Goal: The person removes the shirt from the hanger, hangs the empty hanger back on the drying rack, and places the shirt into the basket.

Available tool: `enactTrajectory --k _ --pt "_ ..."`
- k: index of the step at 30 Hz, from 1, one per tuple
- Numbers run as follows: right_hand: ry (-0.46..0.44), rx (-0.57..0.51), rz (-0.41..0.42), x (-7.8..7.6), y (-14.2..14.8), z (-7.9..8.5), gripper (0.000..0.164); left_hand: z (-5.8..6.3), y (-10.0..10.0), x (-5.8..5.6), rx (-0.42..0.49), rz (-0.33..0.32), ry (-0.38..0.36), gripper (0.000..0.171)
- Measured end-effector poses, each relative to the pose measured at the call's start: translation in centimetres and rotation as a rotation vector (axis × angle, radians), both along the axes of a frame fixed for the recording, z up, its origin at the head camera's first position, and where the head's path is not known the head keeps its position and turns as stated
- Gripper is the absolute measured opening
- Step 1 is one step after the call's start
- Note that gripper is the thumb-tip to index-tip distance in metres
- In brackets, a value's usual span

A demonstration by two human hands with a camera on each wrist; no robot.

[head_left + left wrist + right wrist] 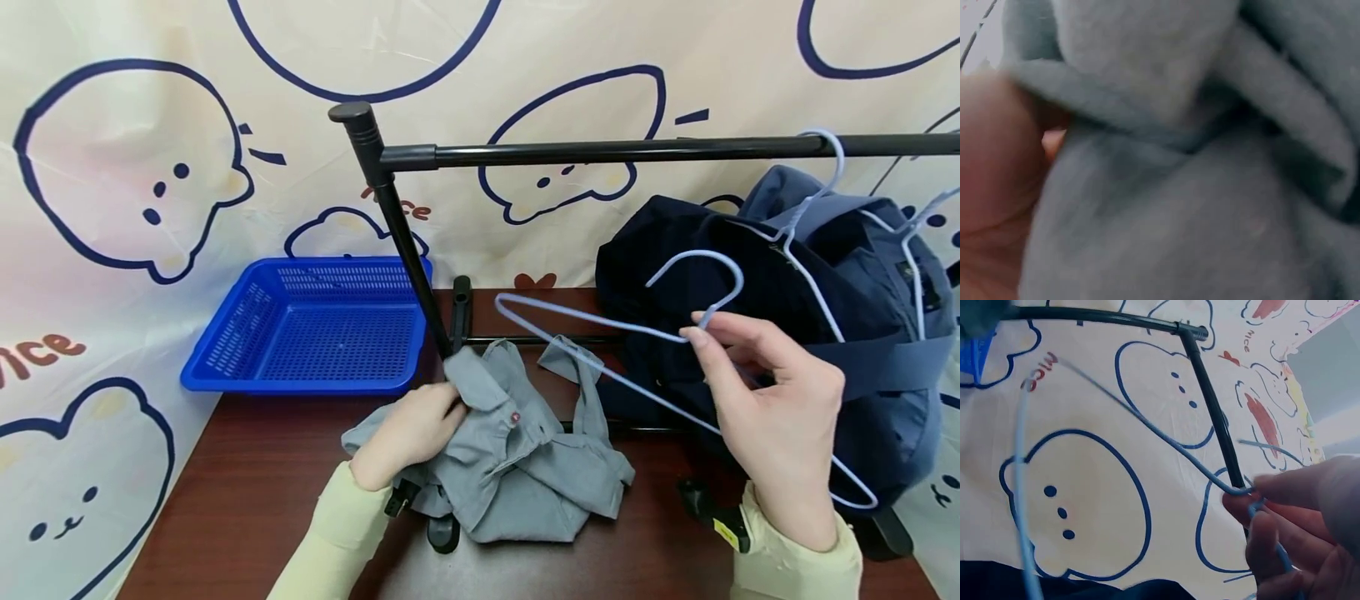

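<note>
My right hand (783, 408) pinches a light blue wire hanger (600, 320) at its neck, just below the hook. The hanger is held up in front of the rack, its shoulder end pointing left above the grey cloth. In the right wrist view, thumb and fingers close on the thin wire (1160, 432). My left hand (412, 421) holds a crumpled grey shirt (525, 508) near its collar, with the fingertips hidden under the fabric. A small red button shows on its front. Grey folds (1166, 219) fill most of the left wrist view, beside part of the hand.
A black garment rack (600, 153) stands across the dark wooden table (262, 467). Dark blue clothes (660, 242) hang from it at the right on light blue hangers. A blue plastic basket (300, 385) sits at the back left. Behind hangs a cartoon-printed curtain (315, 192).
</note>
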State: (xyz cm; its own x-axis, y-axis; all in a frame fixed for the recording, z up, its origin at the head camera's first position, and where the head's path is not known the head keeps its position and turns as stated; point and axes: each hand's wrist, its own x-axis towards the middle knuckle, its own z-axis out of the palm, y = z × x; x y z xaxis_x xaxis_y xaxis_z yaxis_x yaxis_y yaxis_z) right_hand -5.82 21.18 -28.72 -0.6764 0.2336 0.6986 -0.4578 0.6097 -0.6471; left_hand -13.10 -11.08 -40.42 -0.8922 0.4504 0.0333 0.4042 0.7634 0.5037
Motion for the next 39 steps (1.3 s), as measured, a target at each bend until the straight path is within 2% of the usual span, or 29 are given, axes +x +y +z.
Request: enactTrajectory --k 3,4,6,7,10,14,18,24,30,35,39 --pt "0.041 -0.068 -0.029 0.1 -0.4 0.5 0.016 -0.1 0.2 0.2 -0.119 -0.035 -0.058 0.025" --pt "0.053 -0.085 -0.031 0.1 -0.5 0.7 0.015 -0.1 0.2 0.3 -0.126 -0.035 -0.060 0.022" --pt "0.064 -0.105 -0.037 0.1 -0.6 0.8 0.016 0.1 0.3 0.3 -0.096 -0.022 -0.009 0.013" --pt "0.069 -0.110 -0.038 0.1 -0.6 0.9 0.016 0.3 0.3 0.3 -0.057 -0.009 0.019 0.012" --pt "0.076 -0.121 -0.039 0.0 -0.6 0.9 0.016 0.9 0.5 0.2 0.111 0.026 0.111 0.038" --pt "0.066 -0.134 -0.039 -0.3 -0.7 0.9 0.015 2.1 0.9 0.1 0.329 0.049 0.203 0.060" --pt "0.051 -0.128 -0.035 -0.5 -0.9 0.9 0.015 3.7 1.3 0.1 0.440 0.017 0.326 0.061" --pt "0.044 -0.100 -0.021 -0.9 -1.2 0.9 0.016 6.8 1.8 -0.6 0.538 -0.071 0.573 0.059" --pt "0.011 -0.089 -0.019 -1.6 -0.5 -0.3 0.016 10.6 2.3 -1.9 0.572 -0.112 0.803 0.064" --pt "-0.016 -0.065 0.002 -2.1 0.0 -1.1 0.017 14.1 3.1 -2.3 0.618 -0.153 0.966 0.057" --pt "-0.021 -0.061 0.027 -2.3 0.0 -1.4 0.017 16.5 3.6 -2.6 0.622 -0.188 1.053 0.057"
